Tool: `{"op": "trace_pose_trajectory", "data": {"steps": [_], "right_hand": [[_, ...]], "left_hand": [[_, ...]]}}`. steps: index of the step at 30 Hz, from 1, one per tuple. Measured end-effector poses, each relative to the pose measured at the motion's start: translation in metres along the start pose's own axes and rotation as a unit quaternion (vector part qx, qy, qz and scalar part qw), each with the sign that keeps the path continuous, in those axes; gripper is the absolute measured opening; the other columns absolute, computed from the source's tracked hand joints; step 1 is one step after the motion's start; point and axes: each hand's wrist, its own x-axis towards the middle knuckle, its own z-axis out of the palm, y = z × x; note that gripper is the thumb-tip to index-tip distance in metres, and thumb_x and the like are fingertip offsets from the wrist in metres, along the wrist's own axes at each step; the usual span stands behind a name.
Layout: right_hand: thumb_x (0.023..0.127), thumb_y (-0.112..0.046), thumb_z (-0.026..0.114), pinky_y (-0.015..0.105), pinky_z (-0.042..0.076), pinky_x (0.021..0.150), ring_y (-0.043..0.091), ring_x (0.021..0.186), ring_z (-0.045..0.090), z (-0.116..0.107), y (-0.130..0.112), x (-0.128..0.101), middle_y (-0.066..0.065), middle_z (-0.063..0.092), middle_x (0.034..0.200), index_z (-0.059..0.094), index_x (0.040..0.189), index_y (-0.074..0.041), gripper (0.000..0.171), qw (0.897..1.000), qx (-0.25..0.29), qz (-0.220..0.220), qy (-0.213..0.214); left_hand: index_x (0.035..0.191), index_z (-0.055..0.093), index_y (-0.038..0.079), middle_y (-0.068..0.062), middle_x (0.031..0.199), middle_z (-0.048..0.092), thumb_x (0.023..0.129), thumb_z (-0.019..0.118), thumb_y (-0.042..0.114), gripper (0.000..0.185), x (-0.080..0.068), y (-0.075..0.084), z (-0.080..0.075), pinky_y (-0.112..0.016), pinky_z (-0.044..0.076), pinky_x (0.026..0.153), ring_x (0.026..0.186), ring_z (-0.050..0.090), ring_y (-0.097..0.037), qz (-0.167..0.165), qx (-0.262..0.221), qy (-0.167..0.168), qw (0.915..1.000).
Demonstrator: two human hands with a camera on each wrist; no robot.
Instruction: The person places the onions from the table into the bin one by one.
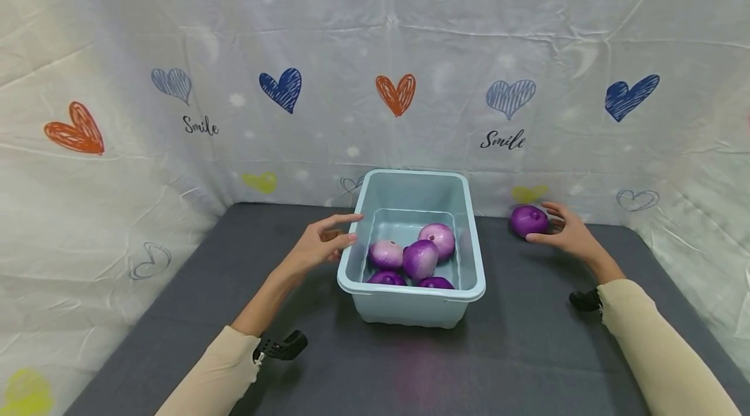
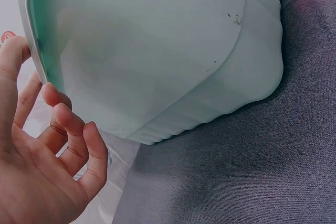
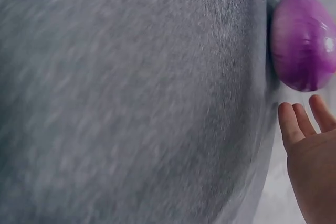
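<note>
A purple onion (image 1: 529, 221) lies near the table's far edge on the right. My right hand (image 1: 567, 232) is spread around its right side, thumb toward the front. In the right wrist view the fingertips stand just short of the onion (image 3: 303, 41). To the left, a light blue plastic bin (image 1: 410, 307) holds several purple onions (image 1: 420, 260). The thumb and index finger of my left hand (image 1: 319, 243) rest at the bin's left rim. In the left wrist view its other fingers bend loosely beside the bin's outer wall (image 2: 157, 51).
Dark grey cloth covers the table (image 1: 515, 351). A white curtain (image 1: 445, 45) printed with hearts hangs right behind the far edge and along both sides. Each wrist wears a black camera mount, like the one on the left (image 1: 284, 346).
</note>
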Motion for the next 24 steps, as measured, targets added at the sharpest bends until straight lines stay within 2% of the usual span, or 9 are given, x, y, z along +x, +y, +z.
{"op": "trace_pose_trajectory", "data": {"steps": [9,18,23,24], "right_hand": [[0.089,-0.008,0.08,0.064,0.04,0.098,0.057,0.132,0.038,0.008,0.007,0.014,0.036,0.036,0.148,0.036,0.15,0.011,0.077,0.999,-0.02,-0.029,0.008],[0.092,-0.01,0.078,0.064,0.042,0.095,0.059,0.127,0.042,0.009,0.006,0.009,0.04,0.038,0.144,0.038,0.149,0.009,0.072,0.999,-0.024,-0.025,0.02],[0.094,-0.014,0.077,0.061,0.045,0.093,0.057,0.129,0.043,0.006,0.004,0.003,0.039,0.036,0.146,0.037,0.151,0.006,0.072,1.0,-0.014,-0.015,0.022],[0.094,-0.015,0.077,0.057,0.047,0.092,0.056,0.129,0.043,0.005,0.003,0.002,0.038,0.036,0.146,0.037,0.151,0.005,0.072,1.0,-0.01,-0.014,0.024]], "left_hand": [[0.147,0.057,0.012,-0.011,0.082,0.06,0.101,0.068,0.023,0.049,0.0,0.001,0.002,-0.031,0.045,0.064,0.066,0.047,-0.024,0.0,-0.008,-0.002,1.0],[0.145,0.059,0.016,-0.011,0.082,0.059,0.101,0.068,0.024,0.046,0.0,0.001,0.002,-0.04,0.049,0.07,0.067,0.048,-0.025,-0.002,0.001,0.0,1.0],[0.145,0.059,0.016,-0.01,0.082,0.058,0.101,0.068,0.024,0.046,0.0,0.0,0.001,-0.041,0.049,0.07,0.068,0.048,-0.027,-0.001,0.002,0.001,1.0],[0.145,0.059,0.016,-0.01,0.081,0.058,0.101,0.068,0.024,0.046,0.0,0.0,0.001,-0.041,0.049,0.07,0.068,0.048,-0.027,0.0,0.004,0.001,1.0]]}}
